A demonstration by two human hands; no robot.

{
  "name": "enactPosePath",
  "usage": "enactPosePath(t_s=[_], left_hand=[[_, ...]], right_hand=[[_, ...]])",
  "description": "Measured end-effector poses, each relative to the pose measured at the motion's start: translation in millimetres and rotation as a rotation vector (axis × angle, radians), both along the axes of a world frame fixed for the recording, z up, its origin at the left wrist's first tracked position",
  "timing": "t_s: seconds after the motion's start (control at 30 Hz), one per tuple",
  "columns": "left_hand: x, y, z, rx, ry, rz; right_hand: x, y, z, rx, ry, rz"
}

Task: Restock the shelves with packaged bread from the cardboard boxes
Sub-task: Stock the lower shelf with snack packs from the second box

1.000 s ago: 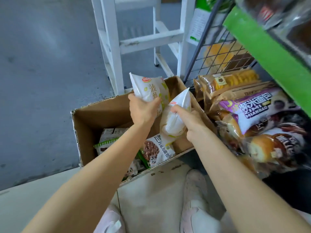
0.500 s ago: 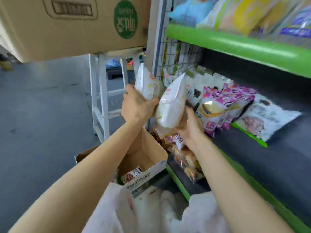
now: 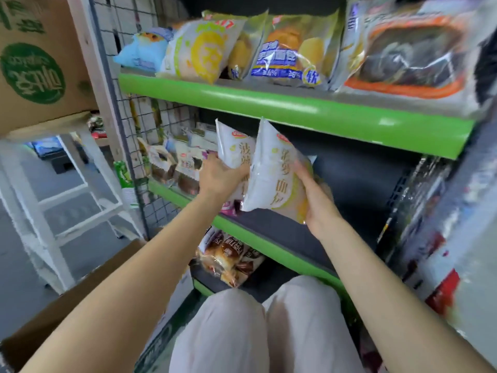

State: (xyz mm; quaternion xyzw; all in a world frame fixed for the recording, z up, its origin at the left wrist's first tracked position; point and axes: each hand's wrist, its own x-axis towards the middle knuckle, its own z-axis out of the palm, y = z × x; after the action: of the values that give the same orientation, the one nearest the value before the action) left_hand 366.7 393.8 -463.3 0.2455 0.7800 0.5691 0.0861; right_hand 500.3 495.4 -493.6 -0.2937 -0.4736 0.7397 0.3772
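The left hand [image 3: 217, 176] grips one white bread packet [image 3: 235, 154] and the right hand [image 3: 316, 200] grips another [image 3: 274, 170], both upright before the middle shelf [image 3: 282, 254], apparently just above its dark board.

I'm seeing the left hand [image 3: 219, 176] gripping one white-and-yellow plastic bread packet [image 3: 235, 152], the right hand [image 3: 316, 200] gripping another [image 3: 274, 173], mid-frame before the green-edged metal shelf [image 3: 269, 246].

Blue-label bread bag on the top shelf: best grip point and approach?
Probably the front bottom edge of the blue-label bread bag, pinched from below and in front. It leans back, its base meeting the top shelf's green lip, and neighbouring packs crowd both sides, so only the front is free.
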Motion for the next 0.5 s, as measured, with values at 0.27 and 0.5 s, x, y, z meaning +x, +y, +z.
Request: enactPosePath(t_s=[0.27, 0.5], left_hand=[[24, 57, -22, -0.089, 0.113, -0.081], [25, 89, -40, -0.085, 0.138, -0.095]], right_hand=[[27, 61, -31, 0.069, -0.371, -0.649], [18, 91, -51, 0.042, -0.788, -0.836]])
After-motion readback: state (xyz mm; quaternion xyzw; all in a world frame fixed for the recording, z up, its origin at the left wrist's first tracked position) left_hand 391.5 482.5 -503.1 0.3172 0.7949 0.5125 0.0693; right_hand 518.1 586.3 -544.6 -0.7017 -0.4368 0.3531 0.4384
